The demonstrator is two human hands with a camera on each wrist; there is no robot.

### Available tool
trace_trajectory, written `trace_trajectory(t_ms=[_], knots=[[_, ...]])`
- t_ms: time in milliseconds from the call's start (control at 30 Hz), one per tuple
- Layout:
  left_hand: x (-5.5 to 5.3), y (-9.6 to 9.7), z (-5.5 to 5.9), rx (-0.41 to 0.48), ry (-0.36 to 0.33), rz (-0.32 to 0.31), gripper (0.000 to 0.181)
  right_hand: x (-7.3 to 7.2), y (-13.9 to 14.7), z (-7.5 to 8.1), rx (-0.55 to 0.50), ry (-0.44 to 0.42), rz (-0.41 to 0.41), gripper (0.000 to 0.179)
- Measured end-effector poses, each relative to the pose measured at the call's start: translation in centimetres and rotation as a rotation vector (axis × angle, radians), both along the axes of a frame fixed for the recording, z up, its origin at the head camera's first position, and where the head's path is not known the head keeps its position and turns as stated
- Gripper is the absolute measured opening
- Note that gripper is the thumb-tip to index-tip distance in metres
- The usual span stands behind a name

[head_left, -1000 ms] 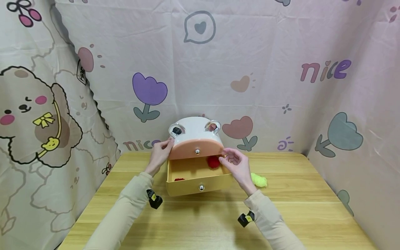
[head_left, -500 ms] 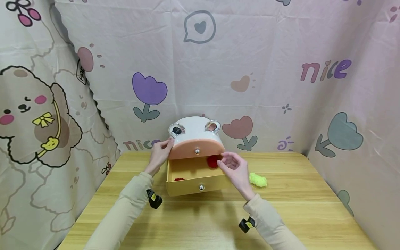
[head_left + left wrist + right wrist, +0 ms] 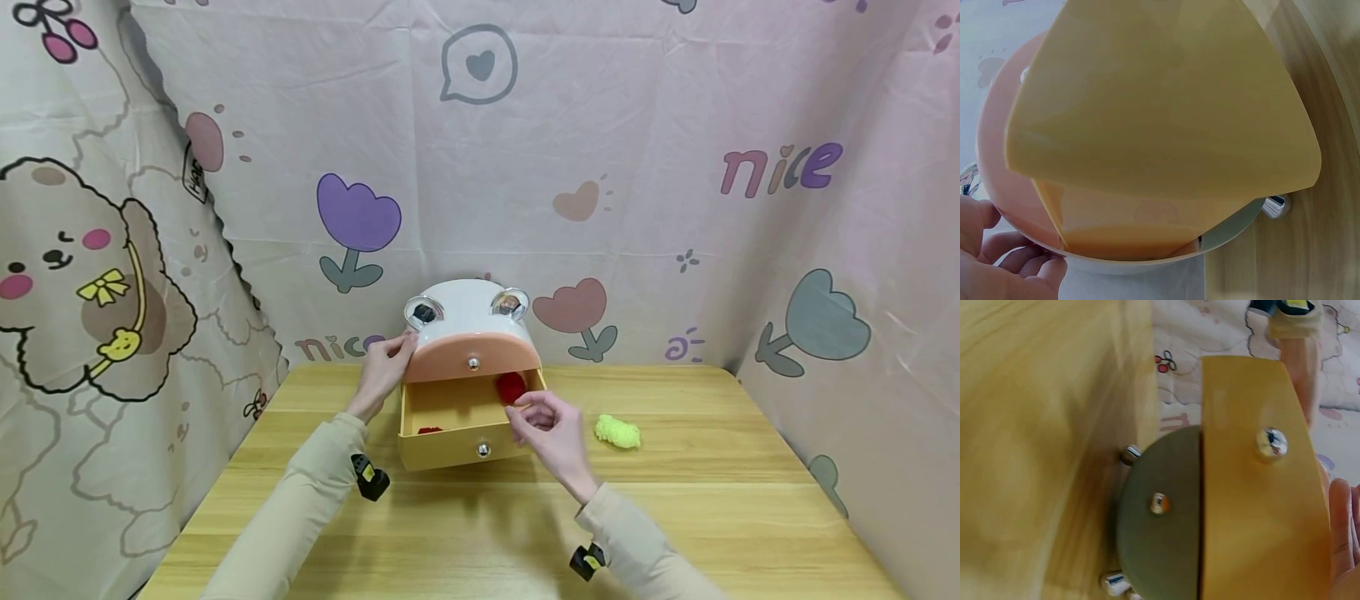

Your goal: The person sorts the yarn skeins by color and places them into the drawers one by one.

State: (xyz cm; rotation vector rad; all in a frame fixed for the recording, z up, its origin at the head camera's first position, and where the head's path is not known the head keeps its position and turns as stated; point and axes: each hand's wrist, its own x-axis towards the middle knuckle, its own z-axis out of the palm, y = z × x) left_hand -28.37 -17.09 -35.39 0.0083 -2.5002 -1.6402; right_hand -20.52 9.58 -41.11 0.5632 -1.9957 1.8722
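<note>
You seem to be working the drawer, left hand gripping the box near the surface's back edge. Brace it next; your right hand (relaxed) looks empty.

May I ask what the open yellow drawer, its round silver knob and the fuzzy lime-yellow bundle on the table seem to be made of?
Open yellow drawer: probably plastic, smooth, with thin walls. Round silver knob: mirror-shiny, so metal or chromed plastic. Fuzzy lime-yellow bundle: likely yarn or plush, matt with a fluffy outline.
</note>
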Motion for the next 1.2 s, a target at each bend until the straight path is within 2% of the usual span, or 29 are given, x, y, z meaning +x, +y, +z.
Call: trace_trajectory(t_ms=[167,433,600,833,1200], knots=[[0.0,0.0,0.0,-0.002,0.0,0.001,0.05,0.4,-0.5,-0.9,0.044,0.014,0.012,0.011],[0.0,0.0,0.0,-0.002,-0.006,0.003,0.05,0.8,-1.3,-2.5,0.057,0.097,0.036,0.008],[0.0,0.0,0.0,0.006,-0.003,0.002,0.049,1.0,-1.7,-3.2,0.063,0.087,0.041,0.009],[0.0,0.0,0.0,0.006,0.0,0.002,0.049,1.2,-2.2,-4.1,0.102,0.117,0.014,0.013],[0.0,0.0,-0.1,-0.005,0.004,0.003,0.048,1.4,-2.7,-4.8,0.175,0.161,-0.014,0.018]])
